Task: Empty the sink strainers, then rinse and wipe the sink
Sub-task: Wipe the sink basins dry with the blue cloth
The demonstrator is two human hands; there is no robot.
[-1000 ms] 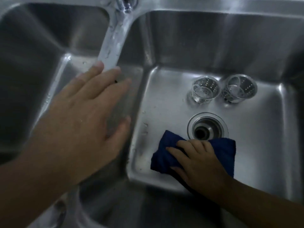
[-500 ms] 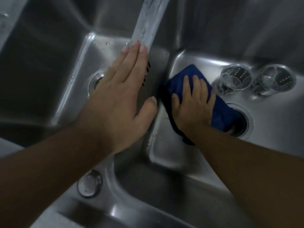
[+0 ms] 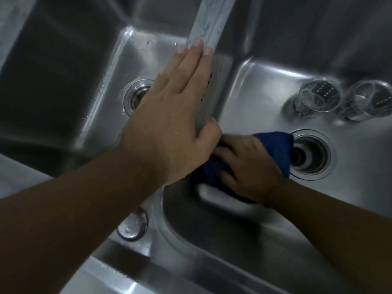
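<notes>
I look down into a double steel sink (image 3: 265, 85). My left hand (image 3: 171, 124) lies flat with straight fingers on the divider (image 3: 212, 20) between the two basins. My right hand (image 3: 248, 166) presses a blue cloth (image 3: 275, 147) onto the right basin's floor at its near left corner, beside the open drain (image 3: 310, 154). The left thumb hides part of my right fingers. Two perforated metal strainers (image 3: 318, 98) (image 3: 369, 100) lie side by side at the back of the right basin.
The left basin has its own open drain (image 3: 137, 96), partly behind my left hand. A round metal cap (image 3: 132, 227) sits on the wet front rim. Water drops dot the left basin and the divider.
My right hand has slid the blue cloth from the divider wall back toward me, to the basin's near left corner. The left hand stays on the divider.
</notes>
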